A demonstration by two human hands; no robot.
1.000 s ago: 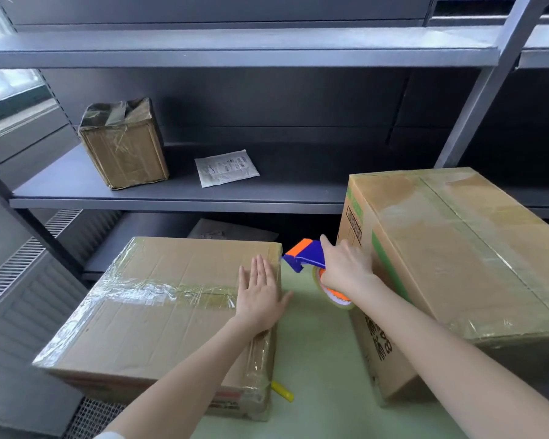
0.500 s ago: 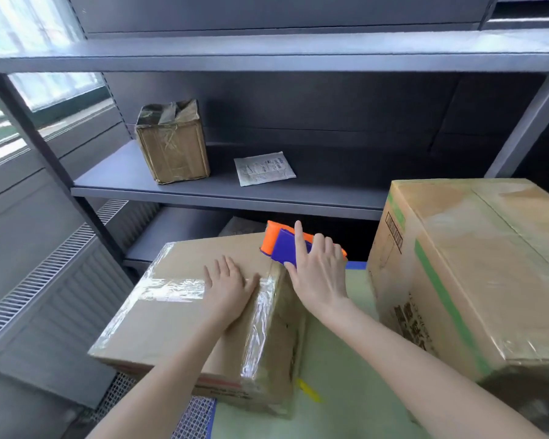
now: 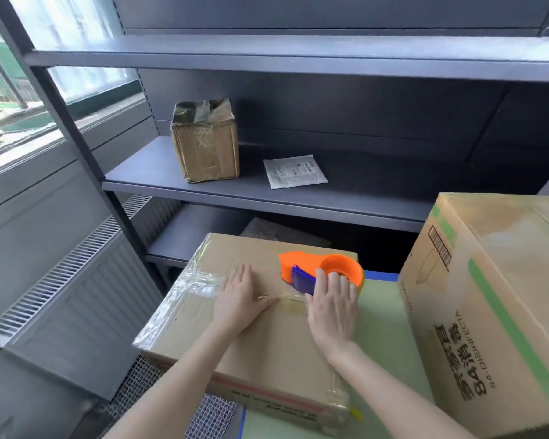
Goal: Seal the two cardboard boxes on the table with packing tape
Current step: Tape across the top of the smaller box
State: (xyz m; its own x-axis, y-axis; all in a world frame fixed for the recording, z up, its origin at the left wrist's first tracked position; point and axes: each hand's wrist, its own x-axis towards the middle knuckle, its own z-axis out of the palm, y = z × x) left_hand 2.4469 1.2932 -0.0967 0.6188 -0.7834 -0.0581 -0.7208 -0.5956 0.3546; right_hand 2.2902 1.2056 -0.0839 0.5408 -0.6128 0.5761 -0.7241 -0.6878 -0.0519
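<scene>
We are pressing our left hand (image 3: 241, 299) flat, fingers straight, on top of the low box (image 3: 267, 337) at the table's (image 3: 384, 331) left. Our right hand (image 3: 330, 308) is curling round the tape dispenser (image 3: 301, 264) sitting on that box. The tall box (image 3: 495, 296) is standing to the right.

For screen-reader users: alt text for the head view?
A person's right hand holds an orange tape dispenser on a low cardboard box while the left hand presses flat on its top. A taller box stands beside it on the green table.
</scene>
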